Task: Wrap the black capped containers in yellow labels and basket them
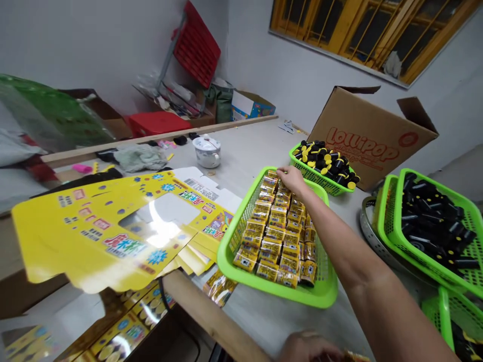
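A green basket (230,269) holds rows of small gold-wrapped packets (271,234), standing side by side. My right hand (291,179) reaches over it to the far end, its fingertips pinched on a gold packet in a row there. My forearm hides part of the basket's right side. At the bottom edge, my left hand (309,346) is blurred and partly cut off, its fingers curled against a gold-wrapped packet (356,357) that shows only at its edge.
Flat yellow printed cartons (86,221) lie left of the basket, near a lidded white cup (207,152). Behind are a green basket of black and yellow caps (326,163) and a cardboard box (362,130). Stacked baskets of black tubes (433,221) stand right. A box of packed cartons (124,337) sits below.
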Available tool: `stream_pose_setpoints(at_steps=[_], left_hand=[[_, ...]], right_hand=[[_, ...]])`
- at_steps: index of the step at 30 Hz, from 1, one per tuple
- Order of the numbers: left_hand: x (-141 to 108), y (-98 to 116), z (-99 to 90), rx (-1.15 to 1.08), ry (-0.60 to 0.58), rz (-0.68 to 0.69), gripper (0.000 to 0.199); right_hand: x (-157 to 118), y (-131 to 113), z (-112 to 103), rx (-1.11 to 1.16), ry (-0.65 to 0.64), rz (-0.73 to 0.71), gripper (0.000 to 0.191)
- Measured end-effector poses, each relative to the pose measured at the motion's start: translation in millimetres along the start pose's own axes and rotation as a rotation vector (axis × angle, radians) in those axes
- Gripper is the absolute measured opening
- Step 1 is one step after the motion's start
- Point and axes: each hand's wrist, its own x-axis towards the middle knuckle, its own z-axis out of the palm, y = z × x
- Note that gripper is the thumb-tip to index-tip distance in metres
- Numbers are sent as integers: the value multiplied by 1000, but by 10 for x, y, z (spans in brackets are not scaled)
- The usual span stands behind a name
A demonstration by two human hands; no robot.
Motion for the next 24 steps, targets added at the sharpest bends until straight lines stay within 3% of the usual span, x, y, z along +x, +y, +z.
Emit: stream_pose_setpoints(at_steps=[3, 6, 8, 12, 14, 16, 19, 24], left_hand=[[-146, 349, -44, -59, 124, -84, 42], [-217, 613, -52, -109, 167, -81, 34], [-198, 678, -60, -125, 192, -82, 31], [-139, 689, -66, -136, 226, -135, 29], [-136, 713, -58, -120, 242, -166, 29], [-135, 745, -41, -99, 269, -199, 30], [-102, 767, -6, -52, 315, -244, 35], [-38, 728, 119, 54, 375, -252, 42]], right_hand=[[-193, 15, -191, 9, 32, -1, 25], [-776, 268, -479, 11, 93, -122, 24], [-1423, 481, -714, -9, 150, -241, 21], [-3024, 714, -1130, -177, 140, -243, 15], [-3736, 827, -1188, -208, 130, -194, 11], [-4247, 992, -1116, -227, 105, -128, 7], [-4592, 1235, -878, -312, 40, -108, 23], [-4606, 1360, -631, -391, 18, -169, 36]])
